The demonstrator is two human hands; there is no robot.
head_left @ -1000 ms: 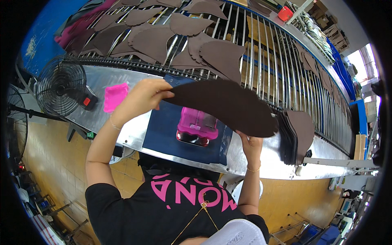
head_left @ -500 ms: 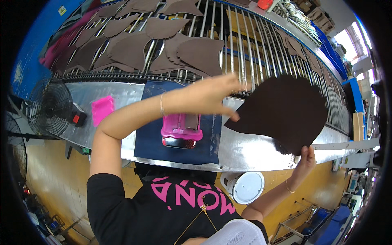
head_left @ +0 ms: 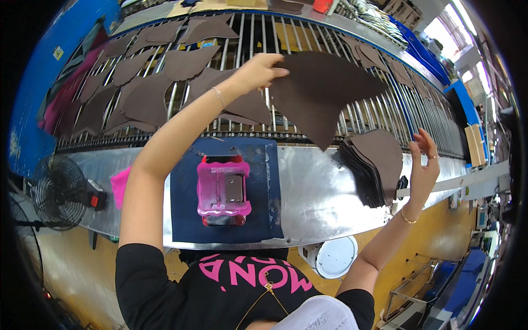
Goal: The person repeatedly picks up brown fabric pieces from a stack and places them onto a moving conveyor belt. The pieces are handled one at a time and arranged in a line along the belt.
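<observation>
My left hand (head_left: 259, 71) pinches the left edge of a dark brown, leather-like cut piece (head_left: 324, 88) and holds it over the metal bars of the rack. The piece has a curved upper edge and hangs with one pointed corner down. My right hand (head_left: 424, 165) is raised with its fingers apart and holds nothing. It is just right of a fanned stack of similar brown pieces (head_left: 379, 157) on the metal table (head_left: 313, 198). More brown pieces (head_left: 146, 102) lie in overlapping rows on the bars at the left, partly behind my left forearm.
A pink tray-like holder (head_left: 209, 190) sits on a dark blue mat (head_left: 184, 220). Left of it are a black fan (head_left: 60, 190) and a bright pink item (head_left: 119, 187), partly hidden by my arm. A lidded white bucket (head_left: 336, 257) stands below the table edge.
The brown piece has moved up and left from above the table to over the bars. My right hand has let go of it, uncovering the stack. The view has shifted too.
</observation>
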